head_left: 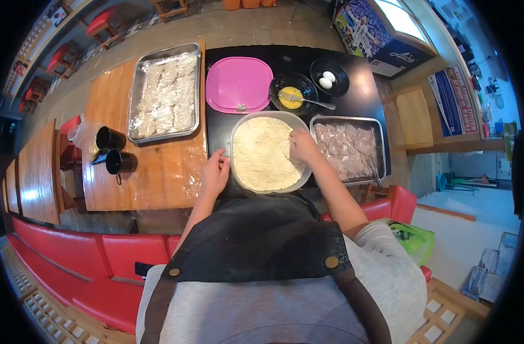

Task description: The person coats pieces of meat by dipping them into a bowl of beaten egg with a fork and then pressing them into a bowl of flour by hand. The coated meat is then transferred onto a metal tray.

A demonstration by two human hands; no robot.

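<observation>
A pale plastic tub point(262, 152) full of light yellow crumbs stands at the near edge of the black table. My right hand point(302, 145) is at the tub's right side, over the crumbs, with its fingers drawn together; whatever they hold is hidden. Beside the tub's left wall is my left hand point(217, 166), fingers apart and holding nothing. To the right, a metal tray point(348, 150) holds raw, pinkish meat pieces, with a utensil at its right side. A black bowl point(293, 93) of beaten egg with a fork in it sits behind the tub.
A pink lid point(239, 85) lies behind the tub. Two white eggs sit in a black bowl point(336, 75) at the back right. On the wooden table point(158, 178) are a large tray point(164, 94) of coated pieces and two black mugs point(119, 163).
</observation>
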